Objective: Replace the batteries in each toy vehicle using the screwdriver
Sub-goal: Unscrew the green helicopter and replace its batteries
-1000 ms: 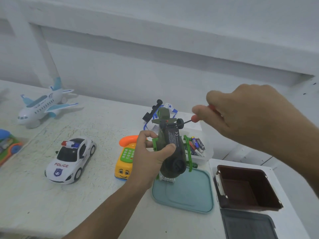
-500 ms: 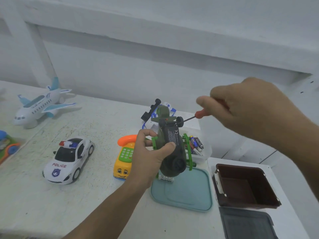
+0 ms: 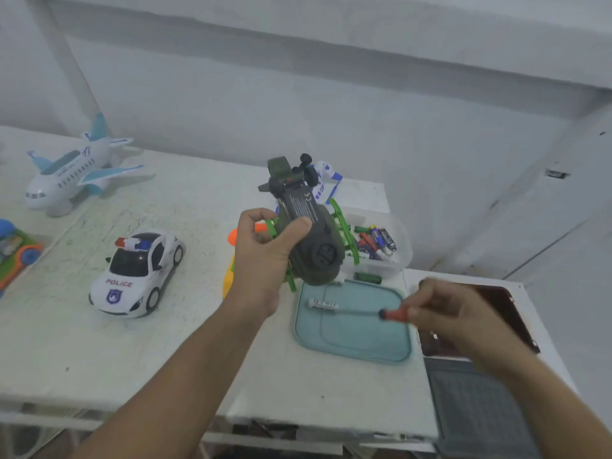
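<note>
Plastic, olive and rigid, filled the left grip: fingers curled round the upturned helicopter, held above the worktop. Probably light and slick; its green skids looked fragile, so the body seemed the safer hold. The right grip pinched the screwdriver.

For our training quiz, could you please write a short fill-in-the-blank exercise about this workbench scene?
1. The left hand grips a green toy ___, underside facing the camera.
2. The right hand holds the ___.
3. The white car bears the word ___.
Missing words: helicopter; screwdriver; POLICE.
</note>
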Demonstrator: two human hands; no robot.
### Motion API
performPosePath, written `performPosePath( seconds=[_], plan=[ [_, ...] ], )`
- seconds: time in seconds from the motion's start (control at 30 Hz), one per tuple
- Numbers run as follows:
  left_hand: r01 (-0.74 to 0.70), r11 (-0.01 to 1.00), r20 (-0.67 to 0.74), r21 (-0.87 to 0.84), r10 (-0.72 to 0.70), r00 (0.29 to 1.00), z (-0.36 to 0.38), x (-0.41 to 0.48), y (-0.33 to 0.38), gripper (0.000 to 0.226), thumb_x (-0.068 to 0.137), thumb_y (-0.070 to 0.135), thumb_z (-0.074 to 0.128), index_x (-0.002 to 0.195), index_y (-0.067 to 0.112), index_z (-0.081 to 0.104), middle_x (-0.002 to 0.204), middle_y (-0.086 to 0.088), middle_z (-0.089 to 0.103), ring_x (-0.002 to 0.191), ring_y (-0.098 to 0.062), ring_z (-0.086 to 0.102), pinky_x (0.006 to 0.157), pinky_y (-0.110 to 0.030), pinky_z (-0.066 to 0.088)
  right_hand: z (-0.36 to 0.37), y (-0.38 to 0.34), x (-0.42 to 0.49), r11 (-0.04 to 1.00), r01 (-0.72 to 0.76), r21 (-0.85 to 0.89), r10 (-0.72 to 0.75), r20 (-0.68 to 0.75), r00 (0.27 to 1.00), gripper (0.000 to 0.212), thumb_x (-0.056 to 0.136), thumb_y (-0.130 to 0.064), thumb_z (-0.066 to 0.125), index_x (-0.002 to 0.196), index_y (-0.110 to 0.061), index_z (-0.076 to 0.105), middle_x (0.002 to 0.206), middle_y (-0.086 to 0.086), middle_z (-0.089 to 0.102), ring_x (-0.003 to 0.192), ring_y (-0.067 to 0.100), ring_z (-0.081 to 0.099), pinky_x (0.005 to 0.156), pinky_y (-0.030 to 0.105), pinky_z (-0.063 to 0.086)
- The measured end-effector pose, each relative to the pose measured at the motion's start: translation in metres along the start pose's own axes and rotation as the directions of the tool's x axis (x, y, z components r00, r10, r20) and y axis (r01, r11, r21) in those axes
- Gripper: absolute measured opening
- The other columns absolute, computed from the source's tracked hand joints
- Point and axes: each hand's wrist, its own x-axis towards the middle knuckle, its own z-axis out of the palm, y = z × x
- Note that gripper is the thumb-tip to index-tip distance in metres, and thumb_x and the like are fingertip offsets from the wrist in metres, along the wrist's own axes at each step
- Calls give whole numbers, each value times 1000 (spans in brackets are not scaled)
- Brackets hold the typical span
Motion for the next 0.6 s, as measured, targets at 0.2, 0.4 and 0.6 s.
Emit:
performPosePath(
  seconds=[0.2,0.4,0.6],
  plan=[
    [4,1000,20,0,-4,1000,1,-2,-3,36,82,15,77,101,24,49,98,-8,57,77,-25,64,56,-37,55,42,61,-35,863,145,-484,-203,-69,977,17,72,-27,76,80,-29,62,78,-9,65,71,7,54,66,17,40],
    [22,1000,40,13,-22,999,4,-8,-9,34,83,16,76,101,25,49,89,-2,60,75,-22,65,56,-36,55,63,75,-43,537,260,-803,-431,4,902,17,77,-23,64,76,-25,47,82,-14,51,77,12,45,70,33,36],
    [24,1000,56,6,-24,998,2,-12,-5,36,81,17,78,103,24,50,80,5,63,73,-18,68,60,-39,56,68,73,-46,528,249,-812,-462,-29,886,18,75,-17,64,84,-24,51,92,-10,46,81,13,47,72,32,38]
  ],
)
